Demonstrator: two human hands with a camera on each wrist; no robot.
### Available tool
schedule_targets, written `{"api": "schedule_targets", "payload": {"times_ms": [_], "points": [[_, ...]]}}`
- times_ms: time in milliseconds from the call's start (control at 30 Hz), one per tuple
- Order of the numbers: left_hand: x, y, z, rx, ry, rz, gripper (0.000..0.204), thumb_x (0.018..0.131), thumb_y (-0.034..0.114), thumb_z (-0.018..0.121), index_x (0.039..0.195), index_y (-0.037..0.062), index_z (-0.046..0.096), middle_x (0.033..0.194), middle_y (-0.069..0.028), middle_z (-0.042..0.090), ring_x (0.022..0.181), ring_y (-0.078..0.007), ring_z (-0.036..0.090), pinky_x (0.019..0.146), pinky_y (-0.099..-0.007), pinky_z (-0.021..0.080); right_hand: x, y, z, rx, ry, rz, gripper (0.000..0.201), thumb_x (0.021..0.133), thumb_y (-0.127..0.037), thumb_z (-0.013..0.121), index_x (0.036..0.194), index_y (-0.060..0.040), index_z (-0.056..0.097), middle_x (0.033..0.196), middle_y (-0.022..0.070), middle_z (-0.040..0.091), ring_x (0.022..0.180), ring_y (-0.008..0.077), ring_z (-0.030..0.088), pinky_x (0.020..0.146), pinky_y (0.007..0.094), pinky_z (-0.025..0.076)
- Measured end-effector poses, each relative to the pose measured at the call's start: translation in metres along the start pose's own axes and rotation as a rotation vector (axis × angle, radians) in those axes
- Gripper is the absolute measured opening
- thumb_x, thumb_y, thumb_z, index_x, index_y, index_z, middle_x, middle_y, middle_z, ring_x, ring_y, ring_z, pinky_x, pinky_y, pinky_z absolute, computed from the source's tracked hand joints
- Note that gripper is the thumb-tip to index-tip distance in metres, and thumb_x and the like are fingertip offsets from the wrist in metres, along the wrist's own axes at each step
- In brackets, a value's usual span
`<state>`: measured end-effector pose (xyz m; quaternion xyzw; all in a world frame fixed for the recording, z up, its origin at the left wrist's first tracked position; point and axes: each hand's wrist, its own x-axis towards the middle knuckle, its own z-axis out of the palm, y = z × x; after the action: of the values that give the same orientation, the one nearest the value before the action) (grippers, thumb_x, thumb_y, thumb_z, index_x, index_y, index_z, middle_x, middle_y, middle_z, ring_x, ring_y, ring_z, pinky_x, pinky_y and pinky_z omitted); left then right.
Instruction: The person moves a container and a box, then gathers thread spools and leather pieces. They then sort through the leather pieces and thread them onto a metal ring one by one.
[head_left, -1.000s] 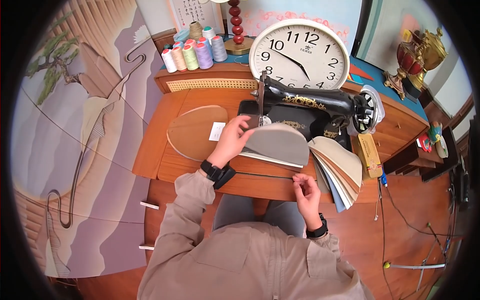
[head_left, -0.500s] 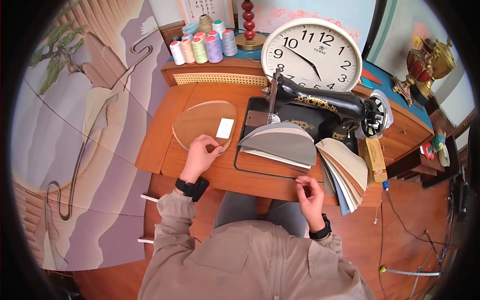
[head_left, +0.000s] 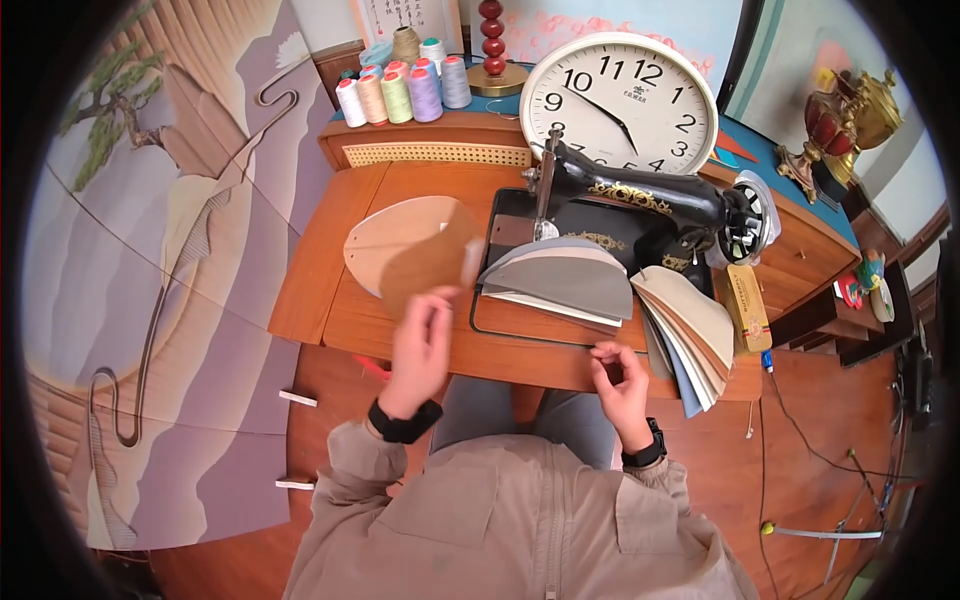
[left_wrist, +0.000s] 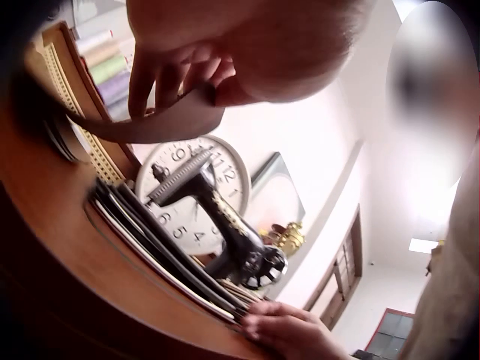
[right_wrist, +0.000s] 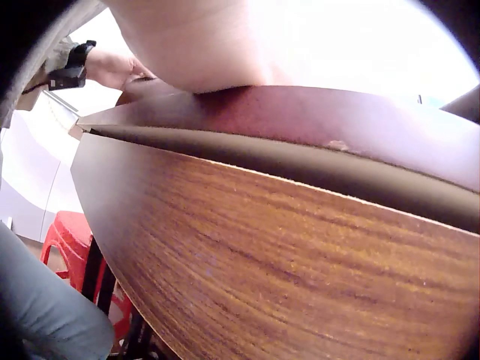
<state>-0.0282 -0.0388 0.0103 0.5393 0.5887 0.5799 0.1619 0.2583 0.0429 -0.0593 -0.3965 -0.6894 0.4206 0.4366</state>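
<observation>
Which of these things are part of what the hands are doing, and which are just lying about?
Probably in use:
- lifted brown piece, pinched by the left hand
- pale tan piece on the table
- grey-topped stack
- fanned stack

Apparently just there:
- sewing machine
- clock
- thread spools
- yellow tin

Numerals 9 to 12 and 1 to 4 mark the clock.

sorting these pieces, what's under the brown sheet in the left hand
A paler tan sheet shows beneath the brown sheet, on the wooden table; what the brown sheet covers is hidden.
</observation>
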Motion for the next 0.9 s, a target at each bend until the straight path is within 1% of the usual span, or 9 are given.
{"api": "schedule_targets", "payload": {"times_ms": [233, 333, 367, 500, 600, 633, 667, 767, 900], "points": [[-0.053, 0.024, 0.049, -0.040, -0.711, 0.025, 0.016, 0.096, 0.013, 0.060, 0.109, 0.0045, 0.055, 0.112, -0.0113, 0.066, 0.101, -0.0317, 0.064, 0.094, -0.0411, 0.050, 0.000, -0.055, 0.006, -0.412, -0.197, -0.443, 0.055, 0.066, 0.005, 0.073, 0.119, -0.0069, 0.065, 0.137, 0.0124, 0.055, 0.131, 0.0360, 0.047, 0.105, 0.0439, 0.043], [-0.051, 0.025, 0.044, 0.067, -0.684, 0.255, 0.031, 0.090, 0.021, 0.071, 0.114, 0.0077, 0.056, 0.115, -0.0085, 0.064, 0.110, -0.0302, 0.061, 0.107, -0.0480, 0.041, -0.004, -0.039, -0.004, -0.465, -0.333, -0.467, 0.050, 0.063, 0.006, 0.071, 0.111, -0.0088, 0.069, 0.126, 0.0082, 0.063, 0.126, 0.0319, 0.054, 0.106, 0.0450, 0.042], [-0.050, 0.029, 0.038, 0.103, -0.708, 0.176, 0.049, 0.079, 0.021, 0.080, 0.120, 0.0096, 0.055, 0.121, -0.0063, 0.061, 0.123, -0.0284, 0.053, 0.116, -0.0550, 0.026, -0.004, -0.032, -0.007, -0.433, -0.389, -0.451, 0.046, 0.063, 0.007, 0.069, 0.106, -0.0090, 0.071, 0.119, 0.0062, 0.067, 0.123, 0.0299, 0.057, 0.106, 0.0453, 0.042], [-0.048, 0.010, 0.012, 0.482, -0.604, 0.199, 0.054, 0.071, 0.009, 0.075, 0.122, 0.0091, 0.058, 0.124, -0.0053, 0.060, 0.131, -0.0273, 0.046, 0.117, -0.0578, 0.018, -0.008, -0.034, -0.016, -0.320, -0.313, -0.335, 0.030, 0.068, 0.004, 0.072, 0.096, -0.0065, 0.073, 0.106, 0.0060, 0.073, 0.115, 0.0310, 0.063, 0.102, 0.0432, 0.043], [-0.042, -0.011, -0.009, 0.450, -0.545, 0.088, 0.037, 0.074, 0.006, 0.072, 0.110, 0.0068, 0.064, 0.121, -0.0048, 0.062, 0.129, -0.0266, 0.049, 0.117, -0.0574, 0.018, -0.005, -0.031, -0.020, -0.240, -0.282, -0.313, 0.023, 0.074, 0.004, 0.071, 0.096, -0.0048, 0.072, 0.099, 0.0073, 0.071, 0.099, 0.0238, 0.066, 0.089, 0.0357, 0.047], [-0.037, -0.013, -0.009, 0.424, -0.480, 0.098, 0.023, 0.078, 0.007, 0.072, 0.100, 0.0039, 0.067, 0.111, -0.0058, 0.064, 0.118, -0.0279, 0.054, 0.111, -0.0508, 0.031, -0.006, -0.028, -0.020, -0.241, -0.279, -0.311, 0.023, 0.074, 0.004, 0.071, 0.096, -0.0048, 0.072, 0.099, 0.0073, 0.071, 0.099, 0.0238, 0.066, 0.089, 0.0357, 0.047], [-0.031, -0.013, -0.008, 0.422, -0.482, 0.100, 0.023, 0.078, 0.007, 0.072, 0.100, 0.0039, 0.067, 0.111, -0.0058, 0.064, 0.118, -0.0279, 0.054, 0.111, -0.0508, 0.031, -0.006, -0.023, -0.020, -0.188, -0.244, -0.124, 0.018, 0.078, 0.000, 0.072, 0.096, -0.0036, 0.070, 0.091, 0.0059, 0.069, 0.086, 0.0179, 0.061, 0.078, 0.0303, 0.046], [-0.023, -0.018, 0.002, 0.304, -0.354, -0.282, 0.031, 0.083, 0.022, 0.077, 0.104, 0.0036, 0.064, 0.105, -0.0116, 0.062, 0.102, -0.0323, 0.053, 0.092, -0.0411, 0.041, 0.001, -0.016, -0.011, -0.024, -0.130, 0.129, 0.016, 0.085, -0.006, 0.074, 0.099, -0.0010, 0.068, 0.081, 0.0023, 0.063, 0.068, 0.0083, 0.049, 0.061, 0.0222, 0.041], [-0.022, -0.033, 0.022, 0.525, -0.104, 0.027, 0.053, 0.078, 0.026, 0.081, 0.119, 0.0030, 0.056, 0.111, -0.0121, 0.058, 0.106, -0.0327, 0.051, 0.089, -0.0425, 0.041, 0.012, -0.024, -0.002, -0.019, -0.026, 0.150, 0.031, 0.087, -0.006, 0.073, 0.114, 0.0016, 0.061, 0.083, -0.0027, 0.062, 0.063, 0.0021, 0.045, 0.055, 0.0172, 0.037]]}}
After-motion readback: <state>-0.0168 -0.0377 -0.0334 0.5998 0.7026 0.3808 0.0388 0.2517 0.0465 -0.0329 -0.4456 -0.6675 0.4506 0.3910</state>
